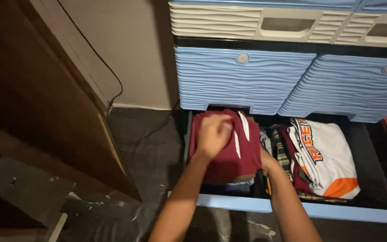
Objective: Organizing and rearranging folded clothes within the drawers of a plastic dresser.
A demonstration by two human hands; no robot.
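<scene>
The open blue plastic drawer (229, 202) holds a folded maroon garment with white stripes (240, 148) and a white-and-orange jersey (328, 157). The left hand (212, 134) presses down on the maroon garment, fingers curled. The right hand (267, 163) reaches beneath it, its grip hidden.

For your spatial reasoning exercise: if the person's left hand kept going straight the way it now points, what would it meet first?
The left hand already rests on the folded maroon garment in the open drawer, pointing toward the cabinet. Going on, it would probably cross the garment's far edge and meet the blue wavy drawer front above; depth is unclear.
</scene>
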